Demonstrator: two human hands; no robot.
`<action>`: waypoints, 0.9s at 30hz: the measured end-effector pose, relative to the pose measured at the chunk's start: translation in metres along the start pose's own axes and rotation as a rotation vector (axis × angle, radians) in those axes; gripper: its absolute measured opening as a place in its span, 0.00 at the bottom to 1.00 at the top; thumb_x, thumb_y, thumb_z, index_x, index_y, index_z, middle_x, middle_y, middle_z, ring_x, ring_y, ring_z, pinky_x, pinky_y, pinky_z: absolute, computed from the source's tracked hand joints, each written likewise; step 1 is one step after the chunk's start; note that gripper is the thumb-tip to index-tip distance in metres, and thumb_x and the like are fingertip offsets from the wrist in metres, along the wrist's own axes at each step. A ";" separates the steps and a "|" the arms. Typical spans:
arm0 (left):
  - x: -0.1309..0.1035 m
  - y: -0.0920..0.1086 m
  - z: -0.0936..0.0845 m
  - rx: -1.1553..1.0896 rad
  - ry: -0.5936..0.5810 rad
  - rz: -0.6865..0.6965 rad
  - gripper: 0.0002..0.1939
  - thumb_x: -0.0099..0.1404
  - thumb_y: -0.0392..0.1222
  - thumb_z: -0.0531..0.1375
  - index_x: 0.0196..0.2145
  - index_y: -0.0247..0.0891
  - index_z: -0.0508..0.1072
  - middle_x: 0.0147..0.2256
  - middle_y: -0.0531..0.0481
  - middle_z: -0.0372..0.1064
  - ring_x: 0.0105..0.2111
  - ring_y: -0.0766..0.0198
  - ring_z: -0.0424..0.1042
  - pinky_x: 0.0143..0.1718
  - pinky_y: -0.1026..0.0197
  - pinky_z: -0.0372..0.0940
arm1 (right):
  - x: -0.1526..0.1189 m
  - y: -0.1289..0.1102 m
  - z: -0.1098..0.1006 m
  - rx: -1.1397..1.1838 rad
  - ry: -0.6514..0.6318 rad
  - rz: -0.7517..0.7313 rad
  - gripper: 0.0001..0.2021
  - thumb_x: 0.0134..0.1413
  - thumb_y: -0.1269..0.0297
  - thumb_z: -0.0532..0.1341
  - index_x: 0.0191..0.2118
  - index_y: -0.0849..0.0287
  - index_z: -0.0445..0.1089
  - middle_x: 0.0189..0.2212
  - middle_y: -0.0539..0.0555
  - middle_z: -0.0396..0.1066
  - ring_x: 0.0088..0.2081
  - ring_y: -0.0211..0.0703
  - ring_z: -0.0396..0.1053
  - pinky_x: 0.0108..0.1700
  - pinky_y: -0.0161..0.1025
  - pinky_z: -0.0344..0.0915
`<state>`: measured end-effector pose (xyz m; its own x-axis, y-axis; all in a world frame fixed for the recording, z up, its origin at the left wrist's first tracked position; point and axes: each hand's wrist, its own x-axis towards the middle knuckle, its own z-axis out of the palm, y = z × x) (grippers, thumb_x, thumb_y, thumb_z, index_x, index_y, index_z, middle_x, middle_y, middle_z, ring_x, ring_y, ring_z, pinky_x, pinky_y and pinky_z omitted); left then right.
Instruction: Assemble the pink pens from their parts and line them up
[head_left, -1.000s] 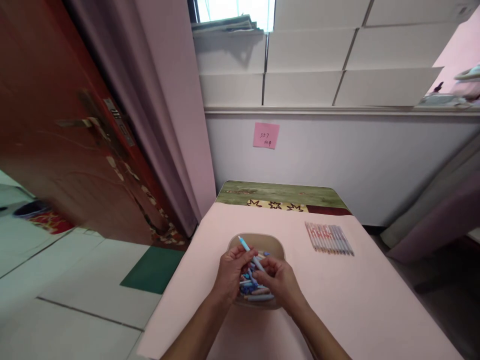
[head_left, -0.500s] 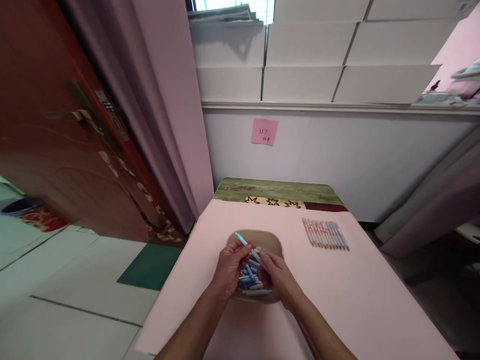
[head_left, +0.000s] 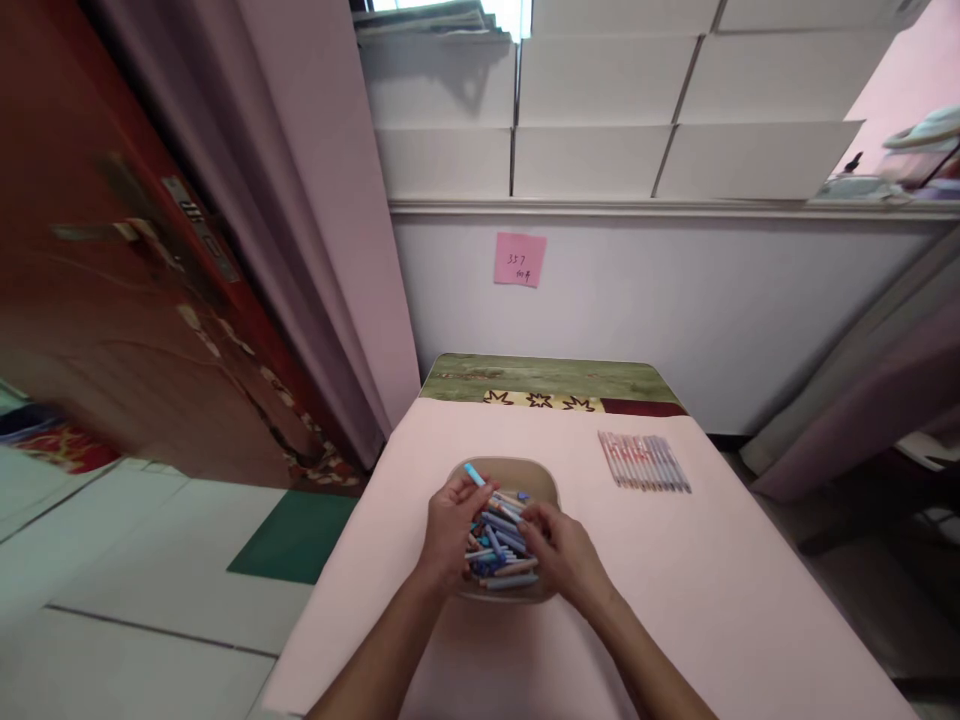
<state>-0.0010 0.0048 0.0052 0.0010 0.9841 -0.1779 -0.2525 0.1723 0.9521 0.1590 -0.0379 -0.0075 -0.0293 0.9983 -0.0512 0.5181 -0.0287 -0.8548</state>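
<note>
A beige container (head_left: 541,482) stands on the pink-covered table, with several blue, grey and tan pens (head_left: 501,545) lying loose inside. Over its left side my left hand (head_left: 452,520) pinches a pen with a light blue end (head_left: 474,474). That pen slants down to the right, and its far end reaches the fingertips of my right hand (head_left: 556,545), which are closed on it above the container's right side. Further right, several pens (head_left: 645,463) lie side by side in a neat row on the table.
The table (head_left: 660,600) has a green patterned strip (head_left: 540,372) at its back edge. Behind it, a pink note (head_left: 520,260) is stuck on the wall. A red door (head_left: 150,330) and a purple curtain (head_left: 300,220) are at the left.
My right hand has shifted slightly away from my left along the pen, uncovering more of the pens in the container. The camera view has moved slightly.
</note>
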 end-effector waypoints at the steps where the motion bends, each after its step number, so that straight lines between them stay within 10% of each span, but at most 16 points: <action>1: -0.001 0.000 -0.003 0.102 -0.003 0.071 0.14 0.52 0.44 0.66 0.36 0.36 0.74 0.29 0.51 0.75 0.27 0.65 0.72 0.29 0.66 0.64 | -0.002 -0.002 -0.006 -0.160 0.035 0.008 0.10 0.57 0.59 0.55 0.36 0.57 0.69 0.25 0.50 0.71 0.28 0.40 0.67 0.30 0.34 0.54; 6: -0.008 0.001 -0.016 0.610 -0.098 0.298 0.09 0.58 0.41 0.60 0.38 0.42 0.74 0.35 0.51 0.77 0.36 0.60 0.75 0.37 0.62 0.66 | -0.007 -0.019 -0.024 -0.577 0.024 0.064 0.08 0.53 0.62 0.60 0.38 0.49 0.74 0.35 0.52 0.76 0.35 0.44 0.71 0.33 0.35 0.54; 13: -0.012 0.007 -0.028 1.023 0.012 0.376 0.08 0.58 0.40 0.59 0.36 0.42 0.75 0.31 0.52 0.74 0.31 0.62 0.71 0.33 0.63 0.62 | -0.010 -0.039 -0.025 -0.599 0.019 -0.037 0.09 0.55 0.62 0.59 0.41 0.46 0.74 0.39 0.49 0.75 0.35 0.41 0.71 0.32 0.34 0.54; 27: -0.028 0.010 -0.033 1.361 -0.052 0.215 0.14 0.62 0.45 0.56 0.45 0.44 0.71 0.35 0.50 0.75 0.40 0.57 0.71 0.37 0.60 0.59 | 0.023 -0.017 0.004 -0.784 -0.045 -0.034 0.11 0.61 0.60 0.55 0.39 0.54 0.73 0.36 0.55 0.76 0.36 0.46 0.74 0.35 0.36 0.61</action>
<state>-0.0352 -0.0228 0.0115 0.1265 0.9918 -0.0173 0.8844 -0.1048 0.4548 0.1463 -0.0149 0.0036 -0.0819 0.9944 -0.0670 0.9680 0.0634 -0.2428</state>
